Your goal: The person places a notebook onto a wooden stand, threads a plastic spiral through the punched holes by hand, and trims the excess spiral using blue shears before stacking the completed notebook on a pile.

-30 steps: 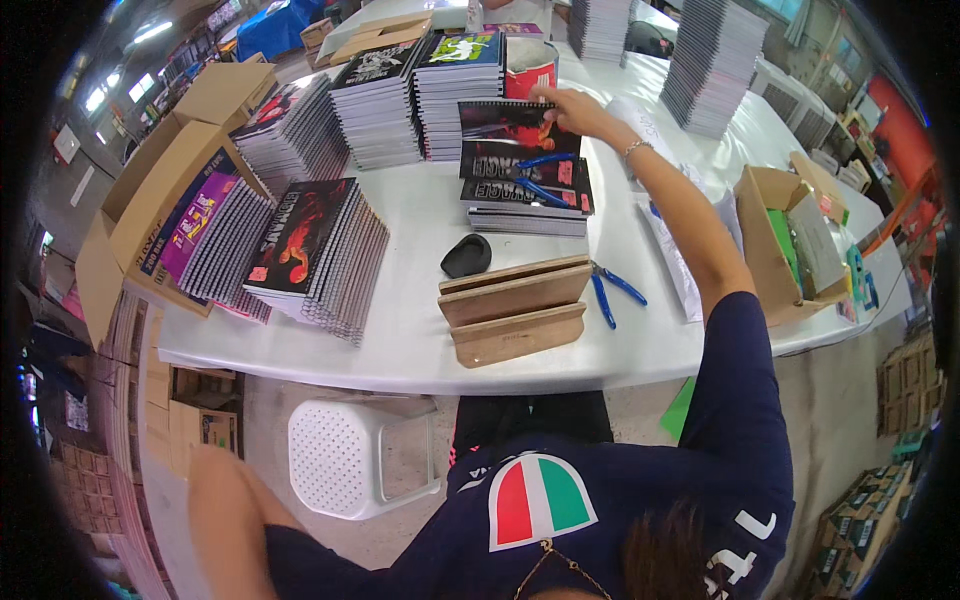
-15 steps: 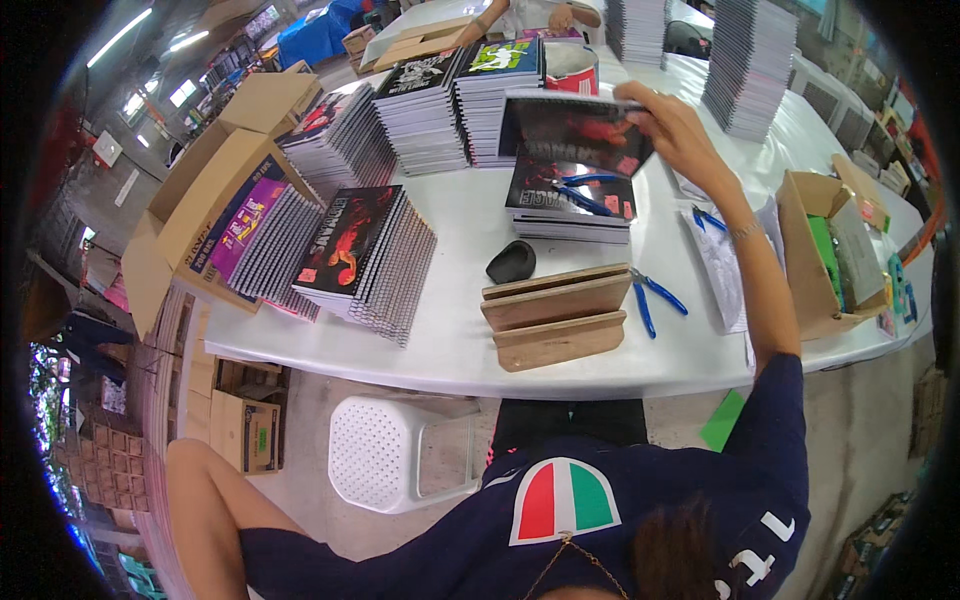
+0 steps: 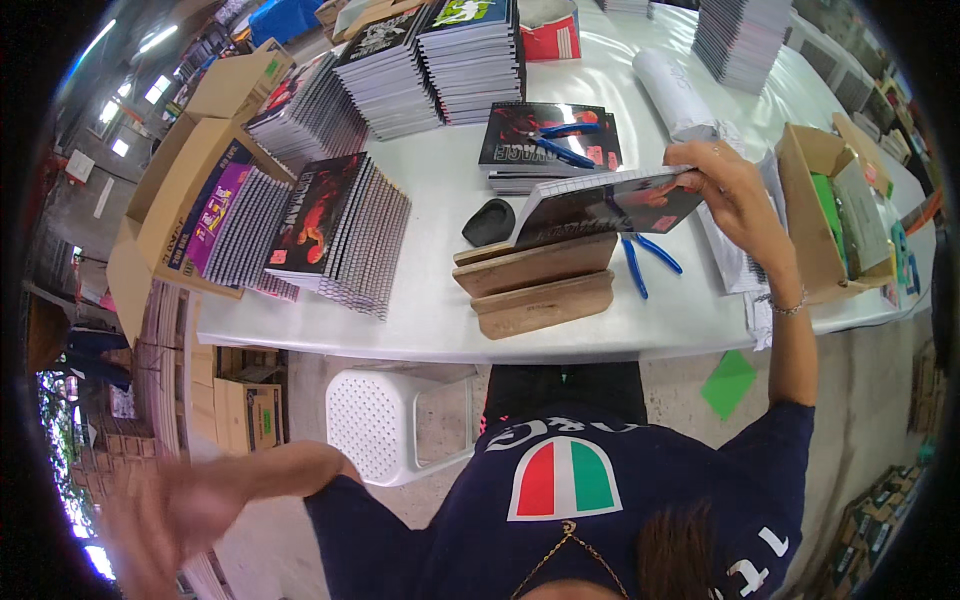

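My right hand [image 3: 728, 190] grips a black-covered notebook [image 3: 620, 208] by its right end, tilted just above a slotted wooden stand [image 3: 535, 285]. Behind it, a short pile of similar notebooks [image 3: 505, 148] bears blue-handled cutters [image 3: 563, 146]. A second pair of blue cutters [image 3: 640, 268] lies open on the table beside the stand. Left of the stand sits a small black rounded object [image 3: 489, 222]. My left hand [image 3: 165, 525] is off to the lower left, away from the table, smeared by motion; its fingers cannot be made out.
Several stacks of spiral notebooks [image 3: 375, 245] stand on the white table [image 3: 430, 335] at left and back. An open carton [image 3: 165, 225] flanks them; another cardboard box [image 3: 820, 260] sits at right. A white wrapped roll [image 3: 672, 95] lies behind. Below is a white stool [image 3: 370, 425].
My right hand has brought the notebook from over the pile toward me, to the wooden stand. My left arm has swung, its hand coming into view at lower left. The view has shifted slightly.
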The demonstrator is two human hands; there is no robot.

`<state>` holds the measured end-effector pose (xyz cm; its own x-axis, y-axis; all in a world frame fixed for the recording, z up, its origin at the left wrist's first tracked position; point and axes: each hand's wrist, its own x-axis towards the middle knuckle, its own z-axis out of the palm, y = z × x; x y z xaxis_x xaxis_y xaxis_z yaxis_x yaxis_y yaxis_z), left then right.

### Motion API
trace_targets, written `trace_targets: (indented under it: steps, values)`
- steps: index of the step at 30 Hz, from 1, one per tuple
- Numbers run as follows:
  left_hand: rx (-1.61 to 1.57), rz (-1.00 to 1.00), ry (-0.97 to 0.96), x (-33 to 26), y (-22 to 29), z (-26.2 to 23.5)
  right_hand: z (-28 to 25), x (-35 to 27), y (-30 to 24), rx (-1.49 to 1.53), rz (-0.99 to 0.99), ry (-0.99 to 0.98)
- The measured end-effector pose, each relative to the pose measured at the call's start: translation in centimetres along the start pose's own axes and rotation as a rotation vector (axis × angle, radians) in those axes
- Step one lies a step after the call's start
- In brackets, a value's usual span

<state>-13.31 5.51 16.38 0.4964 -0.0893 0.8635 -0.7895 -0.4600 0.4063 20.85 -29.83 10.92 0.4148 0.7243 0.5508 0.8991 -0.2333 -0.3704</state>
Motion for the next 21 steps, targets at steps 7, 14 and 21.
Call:
trace_targets:
  steps: [7,14,21]
  values:
    - [-0.215,-0.617,0.327,-3.0,-10.5,9.4,3.0,0.3,0.2,0.039,-0.103,-0.017]
    - [-0.174,-0.905,0.254,-8.5,-16.9,15.0,12.7,0.6,-2.6,0.01,-0.153,-0.002]
    - [-0.134,-0.994,0.229,-10.1,-18.0,11.4,4.7,-7.3,6.4,-0.444,0.442,0.53]
